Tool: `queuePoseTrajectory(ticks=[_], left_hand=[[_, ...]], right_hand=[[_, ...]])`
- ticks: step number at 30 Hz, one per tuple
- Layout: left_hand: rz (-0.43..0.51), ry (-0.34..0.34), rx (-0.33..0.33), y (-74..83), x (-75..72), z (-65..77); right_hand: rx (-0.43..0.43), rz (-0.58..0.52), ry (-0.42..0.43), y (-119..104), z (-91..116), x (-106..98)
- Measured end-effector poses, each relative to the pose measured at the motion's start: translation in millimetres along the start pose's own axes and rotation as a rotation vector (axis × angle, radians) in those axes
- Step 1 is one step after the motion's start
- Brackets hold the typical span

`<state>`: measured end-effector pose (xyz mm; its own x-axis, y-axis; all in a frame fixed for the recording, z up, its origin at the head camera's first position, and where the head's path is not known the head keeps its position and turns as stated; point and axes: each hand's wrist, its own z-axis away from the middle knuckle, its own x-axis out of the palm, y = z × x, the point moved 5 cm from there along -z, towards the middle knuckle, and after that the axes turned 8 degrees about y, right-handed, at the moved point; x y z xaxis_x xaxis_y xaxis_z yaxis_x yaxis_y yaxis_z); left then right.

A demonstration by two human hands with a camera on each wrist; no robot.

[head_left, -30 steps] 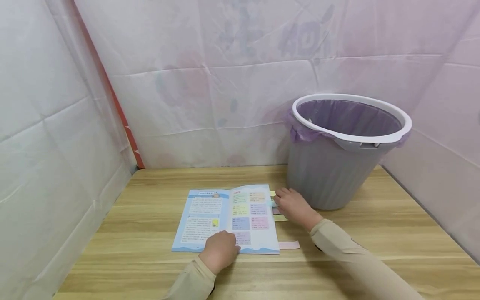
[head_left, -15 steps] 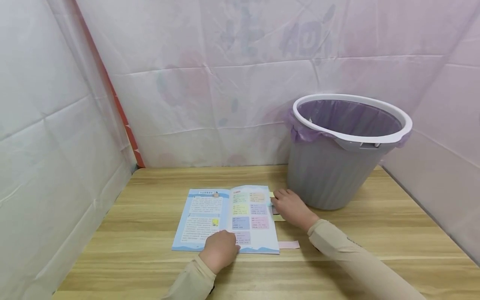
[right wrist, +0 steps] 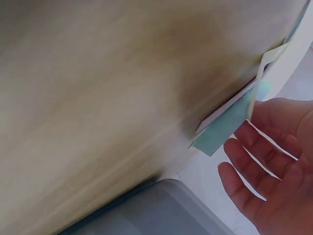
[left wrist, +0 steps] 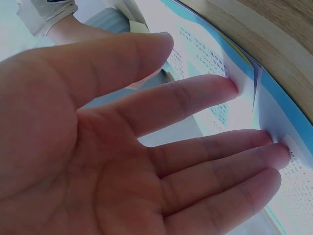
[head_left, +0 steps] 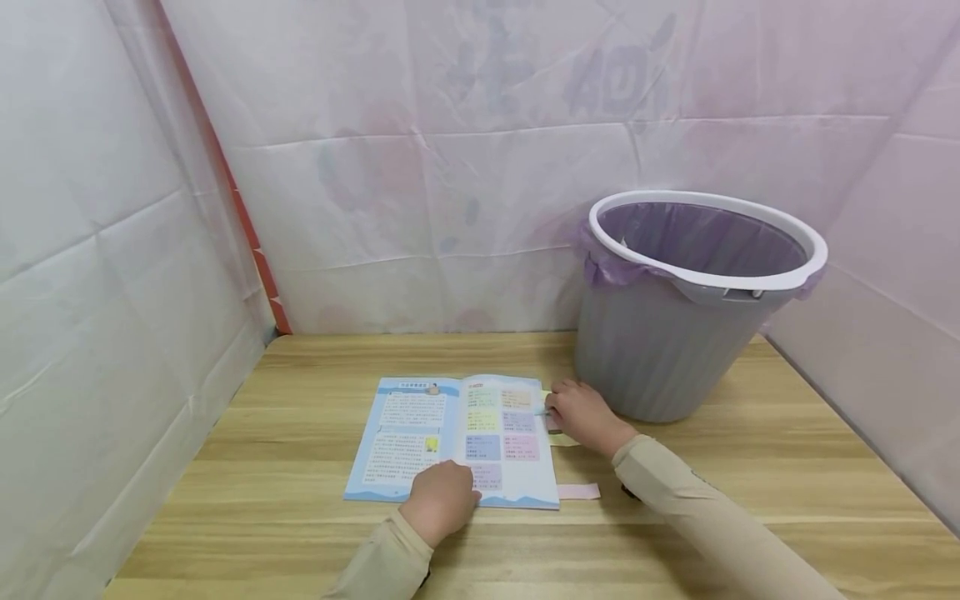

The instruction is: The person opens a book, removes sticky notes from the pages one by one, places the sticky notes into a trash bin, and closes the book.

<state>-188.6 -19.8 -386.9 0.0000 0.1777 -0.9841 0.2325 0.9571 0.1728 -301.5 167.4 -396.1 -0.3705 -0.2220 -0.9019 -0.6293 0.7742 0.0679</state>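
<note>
An open booklet [head_left: 483, 492] with blue borders and coloured text boxes lies on the table. My left hand [head_left: 441, 498] rests on its lower edge near the spine. In the left wrist view the fingers [left wrist: 215, 93] are nearly straight, tips on the pages. My right hand [head_left: 588, 417] is at the booklet's right edge, where sticky tabs stick out. Thumb and forefinger pinch at a teal sticky tab [right wrist: 222, 128]; a bent pale yellow tab [right wrist: 258, 81] reaches the same fingertips. A pink tab [head_left: 579, 492] juts out lower down, and a yellow tab [head_left: 564, 440] shows below the right hand.
A grey bin [head_left: 652, 350] with a white rim and purple liner stands on the table behind my right hand. White sheeting [head_left: 360, 217] hangs along the table's back and sides. The wooden table [head_left: 247, 500] extends around the booklet.
My right hand has shifted slightly left toward the page edge, and the teal tab now shows over the page beside its fingertips. The left hand stays put.
</note>
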Motion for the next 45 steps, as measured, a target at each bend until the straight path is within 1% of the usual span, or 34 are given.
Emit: queuePoseTrajectory(ticks=[4,8,12,14,16,19,22,24,26,27,28,29,31,33,35,37,39,42,45], left_hand=[[0.001,-0.005,-0.001,0.6,1.0,-0.1],[-0.003,-0.001,0.009,1.6,1.6,0.9],[-0.002,0.001,0.012,1.3,0.6,0.8],[0.001,0.000,0.012,0.9,0.9,0.8],[0.008,-0.007,0.008,0.1,2.0,0.8],[0.014,-0.015,0.000,-1.0,3.9,0.8],[0.010,-0.020,-0.007,-1.9,4.6,0.5],[0.005,-0.021,-0.008,-2.1,5.0,0.2],[0.004,-0.023,-0.009,-1.8,5.2,0.3],[0.005,-0.022,-0.009,-1.6,5.3,0.4],[0.007,-0.022,-0.009,-1.4,5.4,0.5],[0.010,-0.021,-0.009,-1.1,5.3,0.5],[0.011,-0.017,-0.008,-0.9,5.2,0.5],[0.011,-0.014,-0.007,-0.8,5.5,0.4],[0.009,-0.014,-0.008,-0.9,5.8,0.2],[0.008,-0.015,-0.008,-0.9,6.0,0.1],[0.011,-0.014,-0.006,-0.8,5.8,0.1],[0.016,-0.008,0.001,-0.8,4.5,0.0],[0.016,0.004,0.007,-1.0,2.9,0.3]], right_hand=[[0.032,-0.049,-0.008,2,0,-2],[0.080,-0.107,0.018,8,0,-8],[0.088,-0.120,0.081,13,-1,-20],[0.076,-0.121,0.123,15,-2,-30],[0.050,-0.111,0.183,13,-3,-45],[-0.022,-0.083,0.312,6,-7,-76],[-0.141,-0.027,0.488,-9,-11,-117],[-0.235,0.049,0.618,-21,-12,-147],[-0.291,0.151,0.754,-29,-12,-177],[-0.293,0.210,0.834,-31,-12,-191],[-0.274,0.265,0.902,-30,-12,-205],[-0.236,0.310,0.962,-27,-12,-218],[-0.126,0.357,1.032,-12,-13,-242],[0.010,0.375,1.043,9,-13,-259],[0.121,0.369,0.997,32,-13,-269],[0.215,0.354,0.917,53,-11,-275],[0.293,0.343,0.834,68,-8,-279],[0.398,0.304,0.659,85,-5,-281],[0.475,0.278,0.520,93,-3,-282]])
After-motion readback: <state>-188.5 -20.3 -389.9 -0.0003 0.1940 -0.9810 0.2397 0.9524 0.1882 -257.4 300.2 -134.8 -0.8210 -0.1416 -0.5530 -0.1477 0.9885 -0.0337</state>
